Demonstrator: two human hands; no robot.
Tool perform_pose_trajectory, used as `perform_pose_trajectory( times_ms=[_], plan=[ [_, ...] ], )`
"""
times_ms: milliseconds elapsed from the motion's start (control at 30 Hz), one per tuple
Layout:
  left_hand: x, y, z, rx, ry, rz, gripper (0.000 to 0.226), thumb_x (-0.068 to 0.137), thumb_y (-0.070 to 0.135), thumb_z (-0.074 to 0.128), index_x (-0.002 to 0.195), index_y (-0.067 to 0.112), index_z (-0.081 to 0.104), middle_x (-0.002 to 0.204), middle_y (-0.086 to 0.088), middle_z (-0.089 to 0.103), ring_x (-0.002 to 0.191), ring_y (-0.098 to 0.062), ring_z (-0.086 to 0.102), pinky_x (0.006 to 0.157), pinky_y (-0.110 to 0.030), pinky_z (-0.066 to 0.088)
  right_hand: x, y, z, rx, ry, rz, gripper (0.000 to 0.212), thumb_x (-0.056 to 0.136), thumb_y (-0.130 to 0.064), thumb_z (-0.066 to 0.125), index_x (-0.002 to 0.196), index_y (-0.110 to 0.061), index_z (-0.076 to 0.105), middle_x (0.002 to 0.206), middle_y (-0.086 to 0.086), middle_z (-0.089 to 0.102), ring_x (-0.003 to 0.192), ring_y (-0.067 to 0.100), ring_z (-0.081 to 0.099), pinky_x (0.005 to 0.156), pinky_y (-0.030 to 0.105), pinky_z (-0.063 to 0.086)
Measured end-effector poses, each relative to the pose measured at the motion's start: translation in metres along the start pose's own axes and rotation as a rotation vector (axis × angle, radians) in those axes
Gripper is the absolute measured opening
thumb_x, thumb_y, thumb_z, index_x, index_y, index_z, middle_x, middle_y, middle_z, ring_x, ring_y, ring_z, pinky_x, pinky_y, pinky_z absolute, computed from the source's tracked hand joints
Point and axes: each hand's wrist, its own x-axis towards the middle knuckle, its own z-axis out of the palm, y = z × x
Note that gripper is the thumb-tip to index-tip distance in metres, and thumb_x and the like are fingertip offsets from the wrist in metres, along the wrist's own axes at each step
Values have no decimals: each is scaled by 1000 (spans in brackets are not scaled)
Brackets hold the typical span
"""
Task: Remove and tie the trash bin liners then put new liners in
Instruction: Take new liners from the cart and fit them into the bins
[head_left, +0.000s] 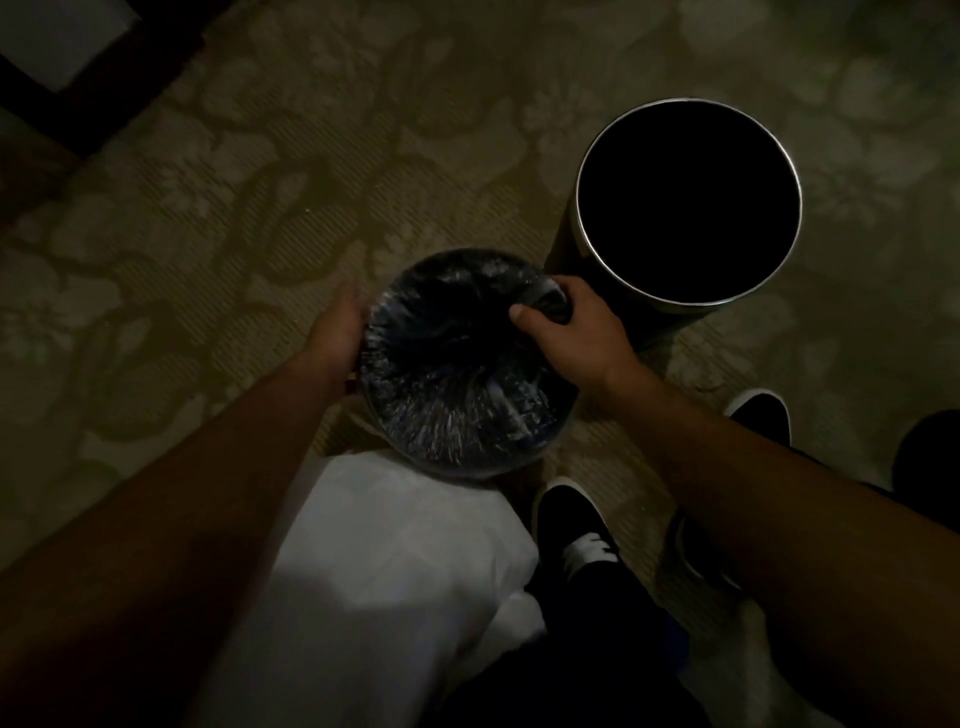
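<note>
A small round bin (457, 457) stands on the carpet in front of me, lined with a shiny black plastic liner (452, 374). My right hand (571, 322) grips a bunched fold of the liner at the bin's far right rim, thumb over the edge. My left hand (337, 327) lies against the bin's left side at the rim; its fingertips are hidden behind the bin. A second, larger round bin (613, 156) with a metal rim stands to the right and further away, its inside dark with no liner visible.
Patterned beige carpet (260, 208) covers the floor. Dark wooden furniture (104, 93) fills the top left corner. My white shirt (374, 571), dark trousers and black shoes (566, 525) are below the small bin. The light is dim.
</note>
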Motion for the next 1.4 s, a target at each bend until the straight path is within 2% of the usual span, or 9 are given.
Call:
perform_pose_trajectory(
  times_ms=[100, 233, 400, 533, 667, 867, 1033, 1133, 1400],
  plan=[
    [25, -22, -14, -61, -43, -191, 56, 79, 64, 54, 104, 17, 73, 110, -11, 73, 101, -30, 67, 94, -43, 52, -2, 5, -4, -24, -24, 38, 55, 91, -48, 69, 137, -23, 54, 117, -4, 63, 115, 19, 62, 90, 26, 45],
    [1, -9, -24, 9, -6, -107, 28, 101, 22, 49, 76, 14, 57, 76, -9, 55, 64, -18, 50, 58, -28, 49, -17, 5, -8, -219, -21, -112, 62, 95, -44, 63, 147, -16, 45, 142, 8, 56, 130, 25, 53, 103, 27, 40],
    [-32, 6, -32, 851, 410, 806, 8, 93, 20, 56, 94, 16, 63, 82, -6, 65, 76, -24, 59, 71, -35, 48, -49, -5, -14, -680, 205, -543, 49, 91, -33, 61, 135, -11, 56, 132, 14, 54, 118, 34, 54, 96, 46, 48],
    [-47, 0, 5, 1328, -14, 1362, 32, 92, 31, 51, 116, 14, 64, 107, -9, 65, 96, -30, 61, 83, -43, 49, -35, -19, -15, -992, -75, -896, 48, 90, -44, 41, 118, -16, 68, 124, 9, 64, 119, 34, 59, 98, 45, 40],
    [-34, -9, 15, 2009, -200, 1005, 77, 86, 70, 26, 146, 26, 46, 148, -5, 49, 141, -27, 38, 120, -52, 19, -26, -29, -15, -1501, -537, -759, 66, 97, -67, 27, 150, -32, 43, 152, 3, 48, 146, 29, 34, 121, 56, 13],
    [-34, -14, -12, 2213, -256, 979, 110, 74, 71, -22, 133, 33, 63, 141, -4, 57, 147, -29, 28, 121, -54, 0, -36, -26, -36, -1721, -688, -732, 81, 100, -67, 9, 116, -19, 72, 111, 5, 72, 128, 28, 53, 124, 56, 4],
    [-43, -19, -3, 1734, -245, 1328, 59, 95, 50, 18, 120, 20, 63, 115, -7, 65, 114, -28, 59, 104, -44, 41, -29, -30, -34, -1408, -497, -943, 69, 97, -54, 16, 96, -17, 75, 96, 7, 70, 102, 33, 62, 108, 51, 37],
    [-53, -26, 18, 1273, -321, 1114, 51, 94, 44, 31, 128, 16, 55, 119, -10, 64, 108, -29, 61, 91, -41, 49, -15, -47, -14, -1161, -435, -785, 35, 96, -37, 38, 111, -23, 67, 109, 4, 64, 106, 30, 63, 102, 49, 42],
    [-76, -46, 14, 1469, -626, 904, 57, 97, 59, 18, 119, 28, 61, 121, -5, 65, 111, -23, 59, 95, -33, 45, 21, -63, 12, -832, -397, -474, 74, 88, -17, 56, 158, -20, 29, 160, 12, 32, 142, 36, 40, 114, 46, 39]
  ],
)
